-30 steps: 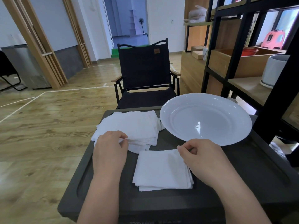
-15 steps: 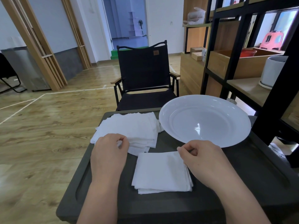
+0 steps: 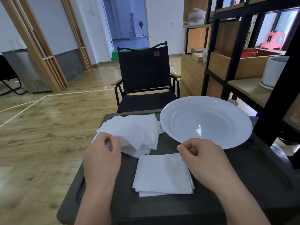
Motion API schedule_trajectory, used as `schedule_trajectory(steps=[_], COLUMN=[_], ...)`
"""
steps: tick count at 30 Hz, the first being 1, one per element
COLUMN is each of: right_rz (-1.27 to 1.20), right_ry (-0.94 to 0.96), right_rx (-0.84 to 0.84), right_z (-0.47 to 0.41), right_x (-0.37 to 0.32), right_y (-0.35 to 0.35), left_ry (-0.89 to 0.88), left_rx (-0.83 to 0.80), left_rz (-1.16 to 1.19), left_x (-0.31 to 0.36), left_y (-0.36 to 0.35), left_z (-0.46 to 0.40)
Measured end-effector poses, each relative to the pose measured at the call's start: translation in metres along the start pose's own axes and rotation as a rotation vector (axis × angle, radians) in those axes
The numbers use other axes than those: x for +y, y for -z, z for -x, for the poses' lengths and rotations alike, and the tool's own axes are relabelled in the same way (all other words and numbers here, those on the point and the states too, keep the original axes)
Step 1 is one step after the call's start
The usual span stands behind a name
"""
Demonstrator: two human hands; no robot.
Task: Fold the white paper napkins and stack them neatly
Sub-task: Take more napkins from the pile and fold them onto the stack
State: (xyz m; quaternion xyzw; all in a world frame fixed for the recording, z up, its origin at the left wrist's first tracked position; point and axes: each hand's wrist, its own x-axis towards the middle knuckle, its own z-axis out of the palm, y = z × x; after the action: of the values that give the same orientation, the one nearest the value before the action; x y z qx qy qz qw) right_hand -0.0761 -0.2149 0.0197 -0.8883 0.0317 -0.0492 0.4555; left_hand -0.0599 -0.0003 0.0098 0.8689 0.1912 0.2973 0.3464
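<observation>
The left hand (image 3: 102, 157) pinches 1 thin, limp napkin corner from the unfolded pile (image 3: 134, 129); the right hand (image 3: 204, 157), fingers curled, touches the folded stack (image 3: 162, 173) corner, apparently holding nothing. Such paper probably tears easily, so corners are best.

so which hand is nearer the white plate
Right. The right hand sits just below the near rim of the white plate; the left hand is off to its left, pinching the loose napkins.

A big white plate (image 3: 206, 122) sits on the dark table (image 3: 253, 168) at the right middle of the frame. Behind the table, in the middle, stands a black chair (image 3: 144, 78) on the wood floor (image 3: 48, 127). A black shelf (image 3: 227, 62) fills the right side, with a white pot (image 3: 274, 70) and a red bowl (image 3: 248, 53) in a wood box (image 3: 240, 65) on it.
</observation>
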Motion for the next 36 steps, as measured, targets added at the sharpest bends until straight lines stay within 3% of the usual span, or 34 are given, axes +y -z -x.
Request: schedule_trajectory(steps=[5, 8, 15, 19, 24, 31, 36], right_rz=[-0.024, -0.035, -0.025, 0.006, 0.028, 0.189, 0.224], right_ry=[0.006, 0.020, 0.043, 0.051, 0.070, 0.121, 0.184], right_rx=[-0.011, -0.018, -0.035, -0.047, -0.094, -0.148, -0.039], right_z=[0.000, 0.002, 0.003, 0.004, 0.009, 0.013, 0.008], right_x=[-0.003, -0.006, -0.008, -0.009, -0.014, -0.017, -0.017], right_y=[-0.002, -0.006, -0.013, -0.017, -0.026, -0.043, -0.049], left_ry=[0.050, 0.038, -0.128, -0.214, -0.223, -0.427, -0.559], left_rx=[0.119, 0.125, -0.159, -0.173, -0.187, -0.582, -0.527], left_rz=[0.196, 0.201, 0.170, 0.009, 0.000, -0.167, -0.260], left_x=[0.005, 0.001, -0.016, -0.018, -0.009, 0.016, 0.022], left_y=[0.009, 0.013, 0.011, 0.009, 0.018, 0.023, 0.009], left_z=[0.001, -0.002, -0.008, -0.007, -0.006, 0.015, 0.020])
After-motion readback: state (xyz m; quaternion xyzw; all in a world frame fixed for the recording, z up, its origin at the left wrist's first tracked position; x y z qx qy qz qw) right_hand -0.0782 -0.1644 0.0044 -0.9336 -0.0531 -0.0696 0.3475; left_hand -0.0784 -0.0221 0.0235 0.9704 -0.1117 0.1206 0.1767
